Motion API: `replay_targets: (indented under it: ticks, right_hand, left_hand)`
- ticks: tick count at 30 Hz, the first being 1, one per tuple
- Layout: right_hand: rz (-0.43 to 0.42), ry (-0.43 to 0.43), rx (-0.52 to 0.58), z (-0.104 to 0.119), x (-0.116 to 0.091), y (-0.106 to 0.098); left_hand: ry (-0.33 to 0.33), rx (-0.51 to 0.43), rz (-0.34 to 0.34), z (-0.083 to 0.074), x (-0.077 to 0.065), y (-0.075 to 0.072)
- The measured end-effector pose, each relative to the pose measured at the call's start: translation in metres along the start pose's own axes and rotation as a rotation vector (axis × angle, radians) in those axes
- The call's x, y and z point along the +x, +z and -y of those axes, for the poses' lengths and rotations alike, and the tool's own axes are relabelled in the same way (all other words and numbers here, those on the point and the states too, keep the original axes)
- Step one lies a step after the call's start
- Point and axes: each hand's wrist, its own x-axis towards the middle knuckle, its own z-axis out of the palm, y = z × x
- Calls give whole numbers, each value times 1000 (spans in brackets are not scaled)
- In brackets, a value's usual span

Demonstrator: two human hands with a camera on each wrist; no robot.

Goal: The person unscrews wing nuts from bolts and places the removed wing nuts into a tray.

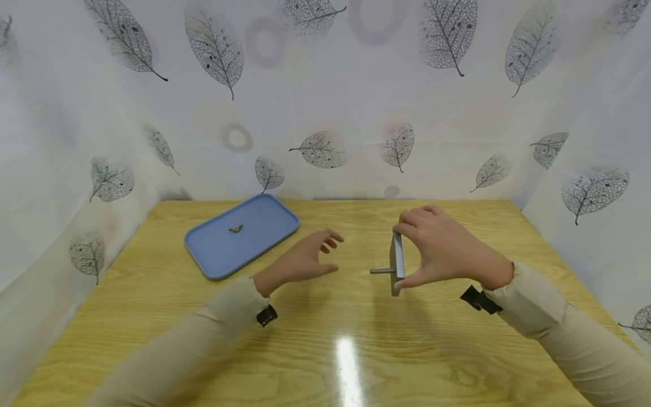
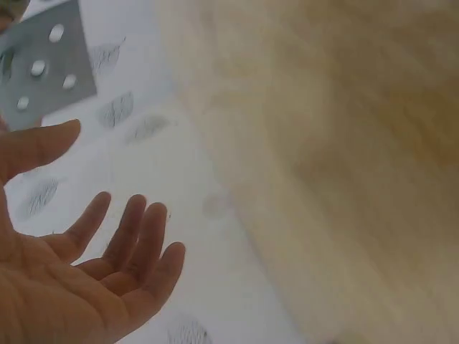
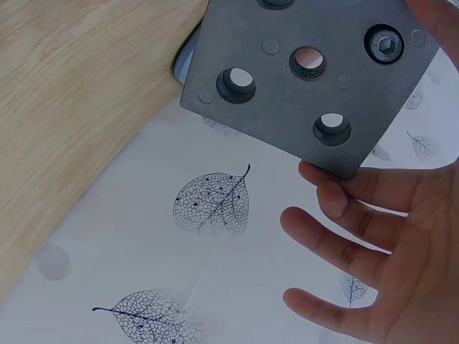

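Observation:
My right hand holds a grey square metal plate upright above the table, thumb on its lower edge and fingers on its upper edge. Several round holes pierce the plate. In one hole sits a hex socket bolt; its shank sticks out leftward, toward my left hand. That left hand hovers over the table with fingers loosely bent and nothing in them, apart from the plate.
A blue tray lies at the back left of the wooden table. On it is a small brass-coloured wing nut. A white leaf-print curtain hangs behind and at both sides.

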Motion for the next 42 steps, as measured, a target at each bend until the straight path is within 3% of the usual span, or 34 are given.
replay_targets:
  ticks: [7, 13, 22, 27, 33, 42]
  right_hand:
    - [-7, -8, -9, 0, 3, -5]
    - [-17, -12, -1, 0, 6, -9]
    - [-18, -7, 10, 1, 10, -13]
    - [-33, 7, 34, 3, 11, -11]
    - [-24, 43, 103, 4, 8, -8]
    - [146, 200, 469, 6, 6, -8]
  left_hand:
    - [79, -124, 65, -10, 8, 36]
    - [148, -197, 29, -22, 13, 54]
    - [139, -368, -12, -30, 20, 74]
    - [164, -406, -62, -31, 24, 78]
    - [142, -397, -104, -31, 22, 75]
    - [88, -343, -188, -31, 18, 66]
